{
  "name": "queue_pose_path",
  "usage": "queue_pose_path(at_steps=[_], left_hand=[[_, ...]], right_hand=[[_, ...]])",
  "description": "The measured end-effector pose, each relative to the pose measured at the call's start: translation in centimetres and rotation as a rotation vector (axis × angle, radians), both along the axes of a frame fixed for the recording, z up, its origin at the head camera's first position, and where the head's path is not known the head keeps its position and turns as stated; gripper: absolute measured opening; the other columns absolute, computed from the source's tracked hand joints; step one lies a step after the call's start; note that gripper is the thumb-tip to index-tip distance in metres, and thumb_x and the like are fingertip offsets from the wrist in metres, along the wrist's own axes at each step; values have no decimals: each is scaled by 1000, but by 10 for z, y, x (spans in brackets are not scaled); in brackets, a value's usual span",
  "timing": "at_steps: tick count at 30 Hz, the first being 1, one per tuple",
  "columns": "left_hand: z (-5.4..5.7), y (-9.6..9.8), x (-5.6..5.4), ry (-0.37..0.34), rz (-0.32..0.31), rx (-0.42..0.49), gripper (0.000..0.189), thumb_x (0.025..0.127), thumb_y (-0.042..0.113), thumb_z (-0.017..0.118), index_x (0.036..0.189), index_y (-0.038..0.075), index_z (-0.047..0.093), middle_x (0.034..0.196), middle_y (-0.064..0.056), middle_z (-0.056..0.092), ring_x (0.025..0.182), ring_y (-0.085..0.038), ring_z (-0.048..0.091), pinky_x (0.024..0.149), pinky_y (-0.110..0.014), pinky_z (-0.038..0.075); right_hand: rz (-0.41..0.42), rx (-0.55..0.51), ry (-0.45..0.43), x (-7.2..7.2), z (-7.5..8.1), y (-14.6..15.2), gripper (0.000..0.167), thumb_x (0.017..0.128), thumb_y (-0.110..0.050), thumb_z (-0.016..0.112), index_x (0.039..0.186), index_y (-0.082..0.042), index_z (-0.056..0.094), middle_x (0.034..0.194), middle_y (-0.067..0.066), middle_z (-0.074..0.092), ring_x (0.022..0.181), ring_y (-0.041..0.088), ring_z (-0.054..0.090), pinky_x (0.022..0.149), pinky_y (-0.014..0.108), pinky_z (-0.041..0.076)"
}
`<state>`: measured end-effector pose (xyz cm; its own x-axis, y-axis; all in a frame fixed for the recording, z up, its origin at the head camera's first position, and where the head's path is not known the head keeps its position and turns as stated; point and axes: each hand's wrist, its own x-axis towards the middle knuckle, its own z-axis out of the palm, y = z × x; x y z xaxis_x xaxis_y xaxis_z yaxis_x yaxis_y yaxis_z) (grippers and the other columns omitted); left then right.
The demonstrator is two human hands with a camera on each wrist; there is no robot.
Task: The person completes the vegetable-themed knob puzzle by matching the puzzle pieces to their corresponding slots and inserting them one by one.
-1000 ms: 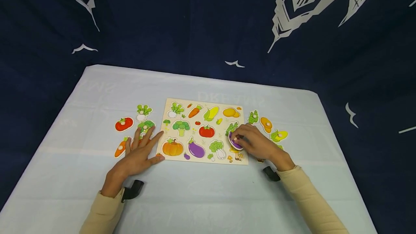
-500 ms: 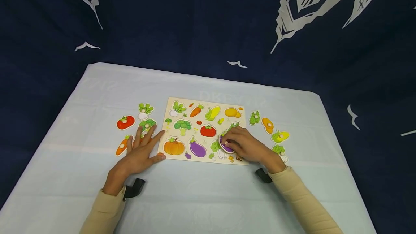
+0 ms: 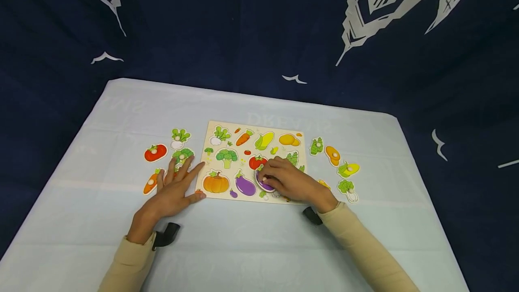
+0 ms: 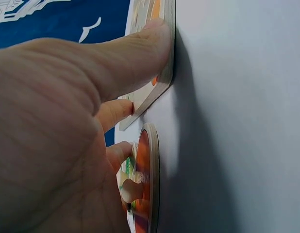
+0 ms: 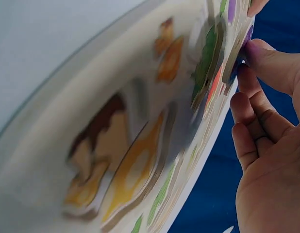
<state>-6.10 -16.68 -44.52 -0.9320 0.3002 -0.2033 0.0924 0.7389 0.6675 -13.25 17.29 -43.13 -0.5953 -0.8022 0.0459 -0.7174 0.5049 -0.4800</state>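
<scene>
A wooden vegetable puzzle board (image 3: 277, 132) lies flat on the table. My left hand (image 3: 172, 195) is spread at its left edge, with the thumb (image 4: 150, 41) on the near corner in the left wrist view. Under its fingers lies an orange puzzle piece (image 4: 142, 165) with a wooden knob, partly hidden. My right hand (image 3: 289, 179) pinches the eggplant piece (image 3: 264, 187) over the board, between the printed eggplant (image 3: 245, 185) and the printed tomato (image 3: 257, 162). Whether the piece touches the board cannot be told.
Left of the board lie tomato (image 3: 156, 152), carrot (image 3: 151, 184), turnip (image 3: 179, 139) and broccoli (image 3: 182, 155) pieces. On the right are asparagus (image 3: 316, 146), potato (image 3: 332, 156), corn (image 3: 348, 169) and bok choy (image 3: 347, 189) pieces. A dark curtain (image 3: 243, 35) hangs behind the table.
My right hand has carried the eggplant piece leftward across the board, from its right side toward the printed eggplant. The left hand has stayed in place.
</scene>
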Motion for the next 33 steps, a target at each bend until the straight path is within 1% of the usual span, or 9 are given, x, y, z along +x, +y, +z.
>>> queue_pose_path(at_steps=[6,10,14,17,20,23,26,33], left_hand=[[1,0,1,-2,0,-1,81,91,27,72,158,14,29,168,-19,5,148,-53,-18,109,-74,-13],[0,0,1,1,1,4,81,91,27,73,158,14,29,167,-19,5,148,-53,-18,109,-74,-13],[0,0,1,0,3,3,81,91,26,73,158,14,29,167,-19,4,148,-52,-18,109,-74,-13],[1,0,1,-2,2,-2,81,91,27,72,158,14,28,168,-18,4,148,-52,-18,109,-74,-13],[3,0,-1,-3,-1,-15,81,92,28,72,158,15,27,168,-18,3,149,-51,-19,110,-74,-13],[5,0,-2,6,0,-17,81,91,28,72,158,14,28,168,-18,4,149,-52,-18,110,-74,-13],[4,0,-2,13,1,-19,81,91,28,72,158,14,28,168,-18,4,149,-52,-18,109,-74,-12],[0,0,3,14,1,-1,82,91,30,72,158,15,28,168,-18,4,149,-51,-18,109,-74,-12]], right_hand=[[29,15,-7,2,-1,-14,13,100,-16,63,111,-19,69,112,-7,63,112,12,52,103,37,42],[47,5,0,4,-1,-22,12,100,-15,63,110,-19,69,111,-6,63,113,13,53,104,38,41],[63,-5,2,5,-1,-28,11,99,-14,64,109,-17,69,109,-4,63,110,15,52,106,41,40],[71,-5,15,4,-1,-32,10,98,-12,64,107,-16,68,107,-3,62,106,15,52,110,45,38],[71,10,34,2,0,-36,10,98,-12,64,106,-16,68,103,-4,60,103,15,50,114,45,36],[65,35,51,1,1,-40,9,99,-13,64,106,-17,68,101,-5,59,101,13,49,112,41,36],[60,55,65,1,1,-42,9,98,-14,64,106,-18,69,102,-6,61,102,13,50,108,39,38],[68,85,79,6,-2,-45,8,98,-16,66,104,-19,70,103,-6,62,102,12,54,105,39,40]])
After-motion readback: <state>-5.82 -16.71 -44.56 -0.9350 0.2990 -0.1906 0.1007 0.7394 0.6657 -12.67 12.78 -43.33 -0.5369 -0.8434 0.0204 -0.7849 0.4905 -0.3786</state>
